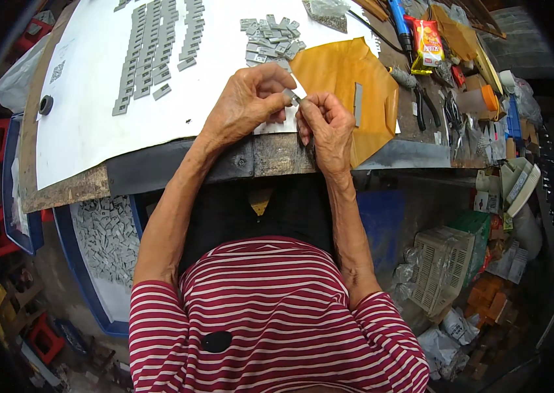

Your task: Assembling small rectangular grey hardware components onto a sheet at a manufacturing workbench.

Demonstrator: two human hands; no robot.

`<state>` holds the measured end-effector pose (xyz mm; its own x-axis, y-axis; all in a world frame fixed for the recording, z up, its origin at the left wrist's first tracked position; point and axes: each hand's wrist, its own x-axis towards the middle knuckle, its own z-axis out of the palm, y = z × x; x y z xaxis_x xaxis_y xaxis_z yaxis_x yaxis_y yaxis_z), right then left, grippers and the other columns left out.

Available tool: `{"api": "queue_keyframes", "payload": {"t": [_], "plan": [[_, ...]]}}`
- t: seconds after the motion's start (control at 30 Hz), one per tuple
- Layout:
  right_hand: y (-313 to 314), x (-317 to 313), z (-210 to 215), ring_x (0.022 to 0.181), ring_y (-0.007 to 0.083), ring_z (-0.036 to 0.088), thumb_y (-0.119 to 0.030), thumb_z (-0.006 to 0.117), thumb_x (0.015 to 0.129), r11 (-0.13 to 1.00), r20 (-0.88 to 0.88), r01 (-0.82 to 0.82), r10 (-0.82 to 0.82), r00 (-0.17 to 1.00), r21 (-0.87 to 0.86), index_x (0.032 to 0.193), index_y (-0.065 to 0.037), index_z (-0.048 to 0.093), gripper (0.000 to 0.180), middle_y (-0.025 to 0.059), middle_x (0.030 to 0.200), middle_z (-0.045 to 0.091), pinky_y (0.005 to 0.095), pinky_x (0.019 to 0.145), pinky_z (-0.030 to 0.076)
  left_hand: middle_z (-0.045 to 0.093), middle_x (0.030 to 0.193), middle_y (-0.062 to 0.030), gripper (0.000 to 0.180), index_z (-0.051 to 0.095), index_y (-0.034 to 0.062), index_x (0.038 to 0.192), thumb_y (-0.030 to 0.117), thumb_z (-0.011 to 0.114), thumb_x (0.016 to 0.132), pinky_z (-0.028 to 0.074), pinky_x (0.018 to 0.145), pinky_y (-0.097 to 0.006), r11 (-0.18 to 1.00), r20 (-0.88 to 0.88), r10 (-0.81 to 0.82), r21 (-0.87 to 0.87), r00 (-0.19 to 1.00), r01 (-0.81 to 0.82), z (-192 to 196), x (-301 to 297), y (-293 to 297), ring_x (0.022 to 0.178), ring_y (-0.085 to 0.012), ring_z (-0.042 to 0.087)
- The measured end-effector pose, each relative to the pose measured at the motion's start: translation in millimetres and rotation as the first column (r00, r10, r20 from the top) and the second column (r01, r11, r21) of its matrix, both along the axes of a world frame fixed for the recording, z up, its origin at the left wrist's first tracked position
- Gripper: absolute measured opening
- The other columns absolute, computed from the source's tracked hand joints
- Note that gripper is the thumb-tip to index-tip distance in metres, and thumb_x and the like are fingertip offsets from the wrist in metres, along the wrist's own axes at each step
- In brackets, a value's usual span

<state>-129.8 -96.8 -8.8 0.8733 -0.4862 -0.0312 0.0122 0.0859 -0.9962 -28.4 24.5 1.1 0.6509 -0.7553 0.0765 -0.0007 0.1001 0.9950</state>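
My left hand (257,95) pinches a small grey rectangular piece (292,97) between thumb and fingers, just above the table's front edge. From the other side my right hand (326,124) has its thumb and forefinger closed at the end of the same piece; whether a second small part is between them I cannot make out. Behind my hands lies a loose pile of similar grey pieces (271,40). Further left, more such pieces (148,49) are lined up in long slanting columns on white paper (93,78). A grey strip (358,105) rests on brown paper (332,72) beside my right hand.
A black ring (46,105) sits at the table's left. On the right are pliers (426,108), a red-yellow packet (427,44) and a blue tool (400,23). Below left, a blue tray (80,262) holds many grey pieces. A bag of tiny parts (326,16) lies at the back.
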Motion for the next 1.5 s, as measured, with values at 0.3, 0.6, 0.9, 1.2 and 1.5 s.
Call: {"api": "queue_keyframes", "payload": {"t": [0.3,0.6,0.9,1.2,1.5], "plan": [[-0.3,-0.9,0.9,0.047,0.0045,0.046,-0.007,0.054,0.084,0.999,-0.012,0.002,-0.003,1.000,-0.034,0.080,0.001,0.052,0.009,0.0013,0.062,0.053,0.0177,0.040,0.036,0.058,0.063,-0.0038,0.010,0.056,-0.0017,0.088,0.002,0.055,0.078,0.045,0.049,-0.021,1.000,-0.036,0.004,0.000,0.999,-0.004,0.3,-0.9,-0.7,0.054,-0.0077,0.055],[0.1,-0.9,-1.9,0.044,0.0038,0.044,-0.006,0.055,0.083,0.994,-0.007,-0.010,0.010,1.000,-0.108,0.080,0.001,0.052,0.008,-0.0003,0.058,0.051,0.0177,0.038,0.034,0.058,0.063,-0.0039,0.010,0.056,-0.0019,0.088,0.002,0.055,0.078,0.046,0.050,-0.021,1.000,-0.030,0.011,0.015,0.999,-0.011,1.4,-1.0,-0.1,0.054,-0.0076,0.055],[1.7,-0.5,-2.0,0.044,0.0030,0.043,-0.008,0.056,0.083,0.992,-0.012,-0.003,0.001,1.000,-0.125,0.079,0.000,0.052,0.009,-0.0016,0.056,0.050,0.0174,0.038,0.032,0.058,0.062,-0.0040,0.010,0.056,-0.0022,0.088,0.003,0.056,0.079,0.046,0.050,-0.020,1.000,-0.007,0.011,0.008,1.000,-0.011,-0.2,-0.2,0.4,0.053,-0.0077,0.055],[0.9,-1.1,-2.2,0.044,0.0029,0.043,-0.008,0.057,0.083,0.991,-0.007,0.000,-0.001,1.000,-0.132,0.080,0.000,0.053,0.009,-0.0016,0.056,0.050,0.0175,0.039,0.032,0.058,0.061,-0.0031,0.010,0.056,-0.0019,0.087,0.003,0.056,0.079,0.046,0.049,-0.020,0.999,-0.002,0.021,0.025,1.000,-0.020,2.4,-1.4,0.3,0.054,-0.0074,0.055],[1.0,-1.3,-2.8,0.044,0.0027,0.043,-0.007,0.057,0.082,0.992,-0.004,0.006,-0.006,1.000,-0.125,0.080,0.001,0.053,0.009,-0.0013,0.057,0.050,0.0177,0.039,0.032,0.058,0.062,-0.0031,0.009,0.056,-0.0020,0.087,0.002,0.056,0.078,0.045,0.050,-0.020,1.000,-0.031,0.015,0.015,0.999,-0.015,2.8,-2.1,-0.2,0.053,-0.0069,0.055]]}}
